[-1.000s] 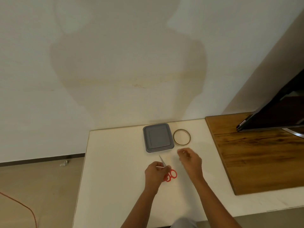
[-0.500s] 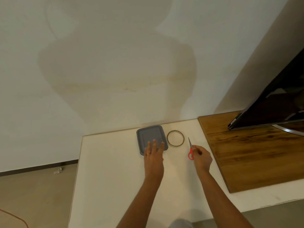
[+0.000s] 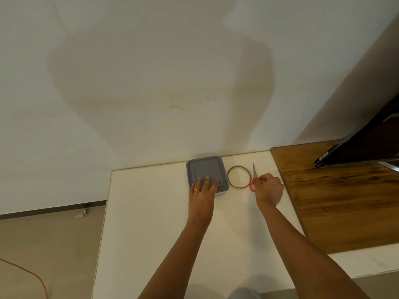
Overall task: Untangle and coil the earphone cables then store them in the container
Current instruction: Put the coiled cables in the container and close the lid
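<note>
- Container (image 3: pixel 204 167): grey, lid on, at the far edge of the table (image 3: pixel 151 212) by the wall.
- Left hand (image 3: pixel 203 195): fingers straight, lying flat on the lid's near part and gripping nothing. It is the hand nearer the container.
- Right hand (image 3: pixel 269 189): fingers curled round the scissors (image 3: pixel 254 171), blades pointing far, just right of a thin ring (image 3: pixel 238 187).
- Earphone cables: not in view, perhaps under the lid.

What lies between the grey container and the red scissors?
A thin brown ring, flat on the white table, apart from the grey container and near the red scissors, in the head view.
</note>
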